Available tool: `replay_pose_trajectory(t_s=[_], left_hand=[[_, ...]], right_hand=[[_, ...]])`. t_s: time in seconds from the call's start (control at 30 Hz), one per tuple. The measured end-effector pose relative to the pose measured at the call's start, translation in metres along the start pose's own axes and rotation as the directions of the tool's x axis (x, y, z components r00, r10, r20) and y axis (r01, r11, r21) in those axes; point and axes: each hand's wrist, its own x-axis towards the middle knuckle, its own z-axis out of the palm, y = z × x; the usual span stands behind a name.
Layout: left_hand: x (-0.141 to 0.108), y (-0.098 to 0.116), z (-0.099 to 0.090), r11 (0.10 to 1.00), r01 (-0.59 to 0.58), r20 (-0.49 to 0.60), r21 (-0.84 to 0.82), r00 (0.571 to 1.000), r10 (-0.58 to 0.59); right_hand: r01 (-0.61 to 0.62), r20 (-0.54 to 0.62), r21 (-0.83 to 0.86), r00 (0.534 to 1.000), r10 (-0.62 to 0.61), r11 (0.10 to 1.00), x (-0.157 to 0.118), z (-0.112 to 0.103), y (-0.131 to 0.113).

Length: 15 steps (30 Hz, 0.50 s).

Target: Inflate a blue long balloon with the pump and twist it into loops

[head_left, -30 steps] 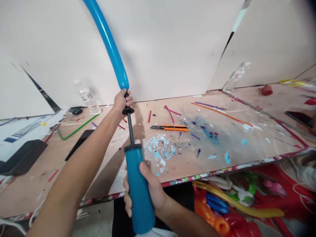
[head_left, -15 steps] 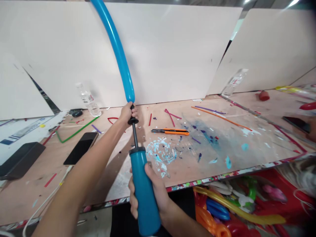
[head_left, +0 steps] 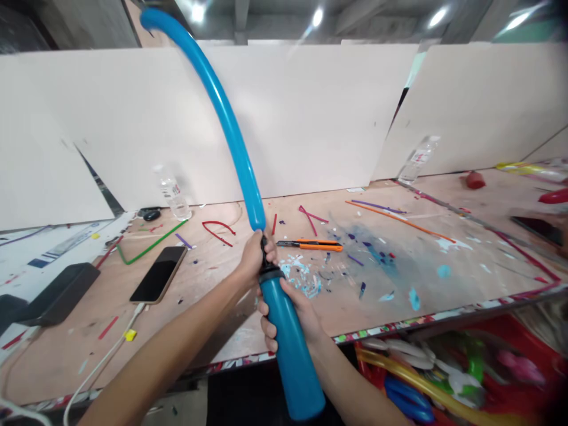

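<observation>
A long blue modelling balloon (head_left: 228, 127), inflated and curving up to the left, sits on the nozzle end of a blue hand pump (head_left: 295, 355). My left hand (head_left: 256, 255) is closed around the black nozzle end at the balloon's neck. Lower down, my right hand (head_left: 293, 316) wraps the pump's blue barrel. The black rod between the two is no longer visible, and the nozzle end sits close against the barrel's black collar. An orange utility knife (head_left: 317, 244) lies on the table just right of my left hand.
On the table lie a phone (head_left: 160, 275) with a white cable, a dark box (head_left: 62, 294), a green strip (head_left: 153, 244) and an orange strip (head_left: 399, 220). Two plastic bottles (head_left: 173, 194) stand by white panels (head_left: 319, 118). Below right, a red bin (head_left: 523, 340) holds several balloons.
My left hand has come down towards the barrel, pushing the rod in. The balloon came down with it, and its far tip is now in view. The camera tilted up slightly.
</observation>
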Motion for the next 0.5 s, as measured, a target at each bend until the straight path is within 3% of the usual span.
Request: replay_pose_trajectory(t_s=[0.13, 0.27, 0.33, 0.43, 0.5], left_hand=[[0.000, -0.009, -0.006, 0.999, -0.029, 0.006, 0.025, 1.000, 0.029], [0.006, -0.012, -0.012, 0.966, -0.053, -0.021, 0.253, 0.998, 0.061], [0.014, 0.001, -0.015, 0.934, -0.090, -0.035, 0.347, 0.993, 0.109], [0.031, 0.039, -0.027, 0.879, -0.166, -0.079, 0.448, 0.972, 0.223], [0.038, 0.066, -0.040, 0.806, -0.225, -0.053, 0.547, 0.952, 0.302]], right_hand=[[-0.083, -0.075, -0.021, 0.994, 0.081, 0.996, 0.004, 0.008, -0.015], [-0.139, -0.142, 0.004, 0.980, 0.138, 0.990, 0.017, 0.011, -0.024], [-0.148, -0.149, 0.017, 0.978, 0.149, 0.989, 0.018, 0.011, -0.016], [-0.216, -0.118, -0.035, 0.970, 0.211, 0.976, 0.006, 0.016, -0.004], [-0.179, -0.124, -0.086, 0.978, 0.167, 0.980, -0.008, 0.021, -0.013]])
